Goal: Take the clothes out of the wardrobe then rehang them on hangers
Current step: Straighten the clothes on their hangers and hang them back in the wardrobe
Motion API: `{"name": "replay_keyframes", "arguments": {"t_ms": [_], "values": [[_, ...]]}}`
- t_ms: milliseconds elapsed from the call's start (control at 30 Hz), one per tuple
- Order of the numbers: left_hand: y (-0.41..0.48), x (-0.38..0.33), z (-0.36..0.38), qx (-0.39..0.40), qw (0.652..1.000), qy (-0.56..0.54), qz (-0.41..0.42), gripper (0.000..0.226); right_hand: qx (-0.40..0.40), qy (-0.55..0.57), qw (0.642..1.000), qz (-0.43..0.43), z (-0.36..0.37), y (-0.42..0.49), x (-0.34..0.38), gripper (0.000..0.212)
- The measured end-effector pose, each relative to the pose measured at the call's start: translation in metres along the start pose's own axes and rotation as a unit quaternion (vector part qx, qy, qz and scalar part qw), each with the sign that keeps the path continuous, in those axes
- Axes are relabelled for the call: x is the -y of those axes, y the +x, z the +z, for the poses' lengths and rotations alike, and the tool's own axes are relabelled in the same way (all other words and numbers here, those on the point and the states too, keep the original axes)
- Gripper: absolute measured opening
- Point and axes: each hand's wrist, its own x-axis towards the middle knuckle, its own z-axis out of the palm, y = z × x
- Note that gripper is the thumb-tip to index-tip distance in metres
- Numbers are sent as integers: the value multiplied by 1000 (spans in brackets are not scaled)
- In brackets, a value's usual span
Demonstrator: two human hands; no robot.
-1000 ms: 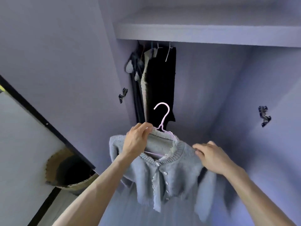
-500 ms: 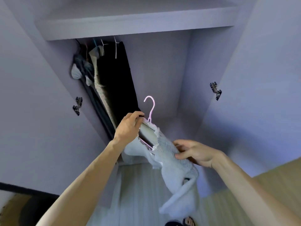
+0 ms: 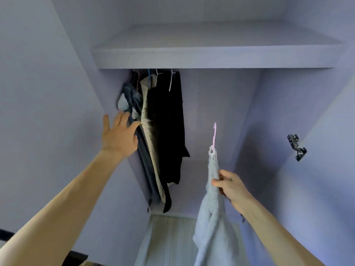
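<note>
Pale blue knit makes up the one cardigan [image 3: 211, 217], which hangs bunched on a single pink hanger [image 3: 214, 135] below the right half of the shelf [image 3: 211, 58]. The hanger's hook stands up above the collar and is not on any rail. Two hands are in view. The right hand [image 3: 230, 186] is below the shelf, its grip clamped on the cardigan: thumb and fingers pinch a fold of the knit a little under the collar, and the rest of the garment drops down past the wrist. The left hand [image 3: 120, 134], below the shelf's left end, has its grip apart, fingers straight and spread. Its fingertips lie against the edge of the hanging clothes, though real contact cannot be judged. The wardrobe [image 3: 221, 112] holds three separable garments, packed together under the shelf's left end: a denim piece [image 3: 130, 104] nearest the side wall, a beige dotted garment [image 3: 149, 135] next to it, and a black garment [image 3: 167, 121] on the outside. Four hanger hooks [image 3: 171, 79] show just under the shelf above them. One metal hinge [image 3: 295, 146] sits on the panel below the shelf's right end. Pale wooden floor [image 3: 172, 237] lies far beneath the shelf.
</note>
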Motion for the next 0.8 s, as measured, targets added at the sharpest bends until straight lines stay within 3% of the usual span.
{"name": "replay_keyframes", "arguments": {"t_ms": [133,233,333,567,800], "values": [[29,46,-17,-65,989,114,-67,62,-3,-20,999,-38,4,55,42,6],[38,75,-19,-70,970,186,-138,72,6,-23,997,-72,7,94,78,8],[36,87,-6,-59,950,275,-136,75,4,-23,994,-102,12,135,114,13],[46,86,11,-167,953,225,-117,65,-4,-42,985,-165,36,221,186,13],[50,90,19,-201,942,242,-115,66,-27,-120,976,-182,62,294,214,10]]}}
